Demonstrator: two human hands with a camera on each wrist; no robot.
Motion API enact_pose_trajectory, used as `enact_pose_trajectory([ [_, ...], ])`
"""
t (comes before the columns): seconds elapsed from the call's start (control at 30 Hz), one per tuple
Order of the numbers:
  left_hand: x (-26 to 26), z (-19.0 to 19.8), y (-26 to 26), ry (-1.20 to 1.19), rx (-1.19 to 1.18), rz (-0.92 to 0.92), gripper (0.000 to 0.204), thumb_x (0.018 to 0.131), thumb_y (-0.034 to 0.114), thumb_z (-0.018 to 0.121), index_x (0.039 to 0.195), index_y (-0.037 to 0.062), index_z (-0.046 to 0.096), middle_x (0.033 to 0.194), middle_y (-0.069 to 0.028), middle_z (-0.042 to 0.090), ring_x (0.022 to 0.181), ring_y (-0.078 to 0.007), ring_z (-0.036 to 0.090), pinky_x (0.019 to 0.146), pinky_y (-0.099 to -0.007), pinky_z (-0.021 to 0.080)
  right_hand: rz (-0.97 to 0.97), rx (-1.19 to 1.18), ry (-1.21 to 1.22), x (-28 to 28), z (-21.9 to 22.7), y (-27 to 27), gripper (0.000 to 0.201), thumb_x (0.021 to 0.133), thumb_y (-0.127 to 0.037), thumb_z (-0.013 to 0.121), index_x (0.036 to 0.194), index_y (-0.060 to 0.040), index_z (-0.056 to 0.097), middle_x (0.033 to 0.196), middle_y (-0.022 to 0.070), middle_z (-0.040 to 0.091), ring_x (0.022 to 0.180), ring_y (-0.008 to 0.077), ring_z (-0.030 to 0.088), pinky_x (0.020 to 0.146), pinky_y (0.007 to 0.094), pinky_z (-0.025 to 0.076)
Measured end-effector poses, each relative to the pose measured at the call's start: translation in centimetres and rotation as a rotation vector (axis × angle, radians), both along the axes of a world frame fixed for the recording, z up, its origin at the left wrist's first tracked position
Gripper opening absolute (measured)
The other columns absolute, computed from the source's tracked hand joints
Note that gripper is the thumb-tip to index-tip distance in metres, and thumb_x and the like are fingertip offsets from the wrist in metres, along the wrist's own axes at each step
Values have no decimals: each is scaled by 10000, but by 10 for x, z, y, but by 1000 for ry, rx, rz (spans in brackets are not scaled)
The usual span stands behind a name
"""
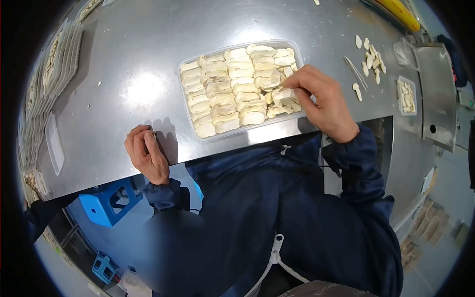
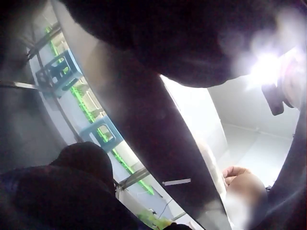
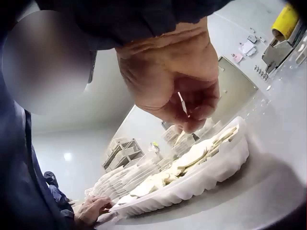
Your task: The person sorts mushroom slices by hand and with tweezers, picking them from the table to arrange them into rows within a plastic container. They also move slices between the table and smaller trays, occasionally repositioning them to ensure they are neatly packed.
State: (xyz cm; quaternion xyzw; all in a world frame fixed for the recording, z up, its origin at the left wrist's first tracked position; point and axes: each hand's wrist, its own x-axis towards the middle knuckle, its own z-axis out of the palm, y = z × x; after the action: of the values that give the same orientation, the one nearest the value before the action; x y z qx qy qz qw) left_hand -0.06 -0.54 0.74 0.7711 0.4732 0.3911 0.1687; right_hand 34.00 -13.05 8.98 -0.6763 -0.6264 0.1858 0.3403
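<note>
Pale mushroom-like slices lie in overlapping columns in a white tray (image 1: 188, 113) on the metal table. Over the tray's right part, my right hand (image 1: 324, 101) pinches a pale slice (image 1: 286, 97) between thumb and fingers. The right wrist view has the right hand (image 3: 170, 79) above the tray (image 3: 192, 189), fingertips bent down. Left of the tray, my left hand (image 1: 148, 154) rests at the table's front edge, its fingers loosely curled with no slice seen in them. The left wrist view is mostly dark sleeve, and the slices do not show there.
Loose slices (image 1: 374, 60) and thin metal tweezers (image 1: 357, 73) lie right of the tray, near a small filled container (image 1: 406, 96). Stacked white trays (image 1: 62, 64) stand at the far left. A blue stool (image 1: 110, 202) is below the table's left front edge.
</note>
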Motion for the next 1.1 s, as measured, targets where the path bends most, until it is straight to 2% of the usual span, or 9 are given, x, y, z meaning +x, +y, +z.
enact_pose_trajectory([
  [0.1, 0, 0, 0, 0, 1, -2, 200, 1002, 111, 540, 882, -22, 631, 1038, -119, 621, 953, -232, 553, 809, -318, 468, 55, 62, -25, -4, 0, 2, 144, 833, 78, 577, 942, -15, 594, 872, 136, 594, 754, 341, 603, 664, 391, 492],
  [0.3, -1, 0, 1, -5, 7, -8, 185, 993, 105, 547, 882, -16, 633, 1026, -116, 626, 950, -234, 552, 824, -328, 453, 236, 46, -280, -7, 15, 15, 181, 724, 97, 569, 883, 9, 568, 859, 143, 554, 840, 342, 573, 732, 418, 488],
  [0.4, -2, -1, 1, 6, -1, -5, 180, 993, 106, 544, 898, -16, 636, 1038, -122, 632, 965, -243, 562, 845, -338, 457, 372, 41, -365, -4, 16, 25, 154, 723, 69, 582, 866, 14, 567, 858, 135, 551, 856, 331, 568, 787, 414, 479],
  [0.47, -4, 0, 0, 38, -15, -1, 192, 1003, 114, 529, 929, -23, 640, 1070, -136, 641, 996, -256, 583, 878, -353, 473, 418, 3, -389, -3, 15, 32, 135, 730, 55, 590, 858, 16, 572, 861, 132, 557, 870, 327, 572, 808, 413, 476],
  [0.6, -4, 0, 1, 23, -7, 1, 175, 993, 105, 541, 915, -22, 631, 1051, -133, 634, 980, -254, 573, 863, -353, 467, 478, -45, -426, -3, 17, 41, 109, 742, 48, 594, 848, 20, 585, 869, 128, 569, 890, 318, 580, 818, 409, 478],
  [0.67, -1, -1, 2, -21, 1, 2, 155, 975, 96, 566, 887, -17, 626, 1016, -120, 627, 951, -246, 552, 839, -353, 451, 502, -66, -424, -4, 19, 44, 103, 747, 48, 594, 847, 21, 591, 874, 127, 575, 898, 313, 583, 824, 406, 480],
  [0.8, -4, 0, 1, 23, -14, -3, 187, 999, 115, 536, 917, -22, 633, 1047, -139, 634, 979, -255, 573, 860, -352, 472, 566, -141, -432, -4, 20, 48, 92, 755, 43, 595, 846, 25, 594, 884, 125, 582, 904, 304, 586, 837, 406, 480],
  [1.0, -2, -1, 2, 9, 7, 9, 166, 982, 107, 562, 892, -13, 632, 1012, -124, 630, 947, -247, 554, 839, -353, 452, 579, -30, -394, -4, 14, 50, 127, 753, 77, 581, 857, 7, 602, 875, 116, 588, 923, 294, 590, 851, 403, 482],
  [1.1, -3, -1, 2, 18, 2, 9, 169, 984, 109, 560, 894, -13, 633, 1015, -125, 629, 950, -247, 554, 838, -351, 453, 479, 127, -237, 9, 27, 45, 192, 752, 115, 556, 887, -9, 612, 904, 120, 603, 927, 297, 605, 815, 398, 489],
])
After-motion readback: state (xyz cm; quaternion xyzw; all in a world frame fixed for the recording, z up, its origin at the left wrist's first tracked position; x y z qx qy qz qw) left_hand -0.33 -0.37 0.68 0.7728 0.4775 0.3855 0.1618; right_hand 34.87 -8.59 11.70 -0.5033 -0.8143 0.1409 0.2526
